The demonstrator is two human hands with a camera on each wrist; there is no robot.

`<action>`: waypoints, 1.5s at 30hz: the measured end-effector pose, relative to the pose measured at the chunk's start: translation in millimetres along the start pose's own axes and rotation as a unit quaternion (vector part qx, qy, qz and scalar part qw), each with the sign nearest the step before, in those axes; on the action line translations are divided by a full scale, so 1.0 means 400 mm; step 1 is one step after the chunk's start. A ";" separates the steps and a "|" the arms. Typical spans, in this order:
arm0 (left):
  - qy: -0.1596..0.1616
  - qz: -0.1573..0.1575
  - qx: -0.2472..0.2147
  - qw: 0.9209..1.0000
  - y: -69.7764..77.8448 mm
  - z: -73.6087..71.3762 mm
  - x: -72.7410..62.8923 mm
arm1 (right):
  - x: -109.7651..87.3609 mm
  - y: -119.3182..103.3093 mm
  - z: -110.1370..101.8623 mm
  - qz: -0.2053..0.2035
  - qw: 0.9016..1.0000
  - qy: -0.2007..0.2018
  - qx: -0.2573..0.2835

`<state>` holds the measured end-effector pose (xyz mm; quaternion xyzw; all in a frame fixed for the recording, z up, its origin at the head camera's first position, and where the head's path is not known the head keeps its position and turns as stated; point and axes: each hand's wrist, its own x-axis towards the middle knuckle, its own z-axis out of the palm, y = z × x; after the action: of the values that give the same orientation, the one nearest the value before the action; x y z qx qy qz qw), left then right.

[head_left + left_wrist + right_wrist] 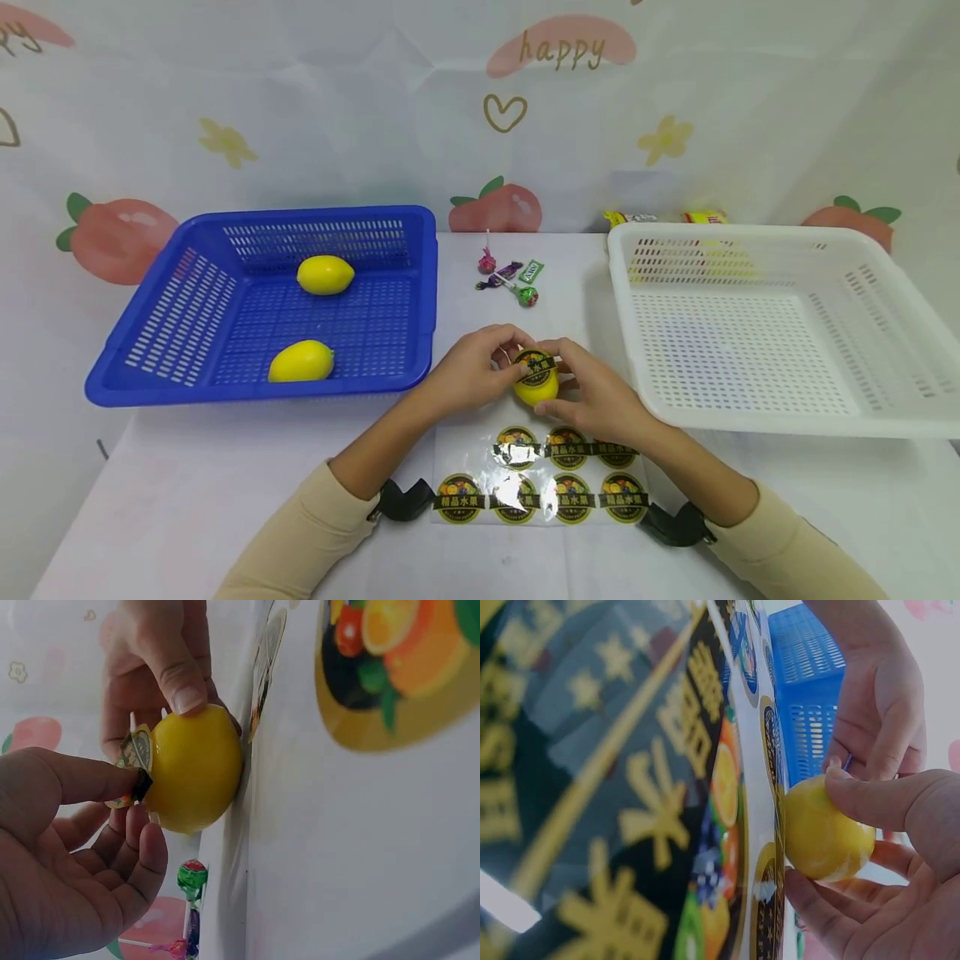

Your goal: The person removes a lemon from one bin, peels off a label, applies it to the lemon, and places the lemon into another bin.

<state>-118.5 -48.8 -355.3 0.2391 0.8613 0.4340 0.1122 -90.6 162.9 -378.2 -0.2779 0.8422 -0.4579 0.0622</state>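
Note:
A yellow lemon (542, 393) is held over the near middle of the table by my right hand (600, 398), thumb on one side and fingers on the other. My left hand (474, 371) pinches the edge of a round black-and-gold fruit sticker (536, 365) against the lemon. In the left wrist view the sticker (140, 748) stands partly away from the lemon (199, 769), its pinched edge between thumb and forefinger. The right wrist view shows the lemon (826, 832) close above a sheet of stickers (459, 458), which lies just below both hands.
At left stands a blue basket (300, 390) with two lemons (326, 275) in it. A white basket (787, 426) is at right, with yellow packets (705, 217) behind it. Between the baskets lie lollipops (527, 296) and small wrapped candies (531, 271).

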 end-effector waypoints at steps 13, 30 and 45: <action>0.008 0.008 -0.021 1.000 0.003 0.006 0.001 | 0.001 0.002 0.000 0.001 1.000 -0.003 0.002; 0.022 -0.008 -0.071 0.997 -0.009 0.005 0.002 | 0.000 0.004 0.000 0.003 1.000 -0.003 -0.004; 0.007 -0.027 -0.109 0.994 -0.017 0.005 0.007 | 0.000 0.000 -0.001 0.003 1.000 -0.001 -0.003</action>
<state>-122.3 -49.6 -362.0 0.1990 0.8159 0.5235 0.1437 -90.6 163.3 -378.1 -0.2761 0.8442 -0.4550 0.0638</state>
